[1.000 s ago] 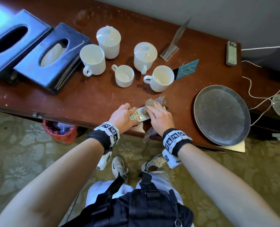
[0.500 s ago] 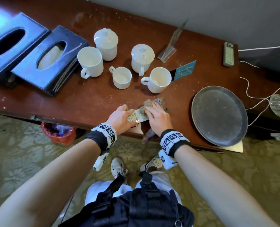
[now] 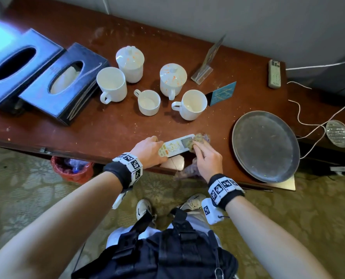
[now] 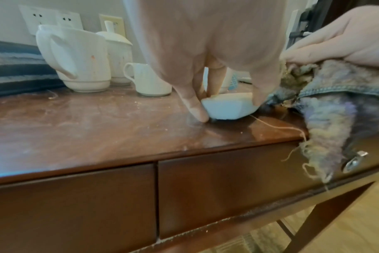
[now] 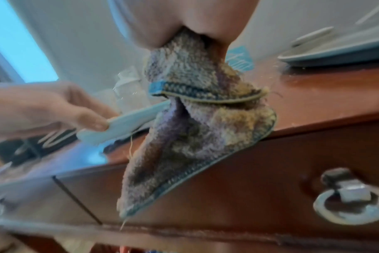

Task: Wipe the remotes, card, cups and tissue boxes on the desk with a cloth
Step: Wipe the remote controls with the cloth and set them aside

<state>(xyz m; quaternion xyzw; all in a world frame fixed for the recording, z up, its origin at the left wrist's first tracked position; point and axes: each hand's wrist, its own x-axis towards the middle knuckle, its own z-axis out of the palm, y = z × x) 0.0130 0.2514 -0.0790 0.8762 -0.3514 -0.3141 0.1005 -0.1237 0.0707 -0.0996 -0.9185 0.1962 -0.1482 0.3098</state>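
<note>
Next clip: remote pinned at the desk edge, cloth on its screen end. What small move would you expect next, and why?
Probably the right hand drags the cloth back along the remote toward the buttons. The cloth sits bunched on the screen end, the button face lies bare, and the left hand grips the near end to steady it on the desk.

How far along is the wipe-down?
Early. In hand: left hand steadies the white remote while right hand rubs the cloth over its display end. Nothing looks finished: the lidded cups show orange specks. Left: second remote, card, cups, both tissue boxes.
</note>
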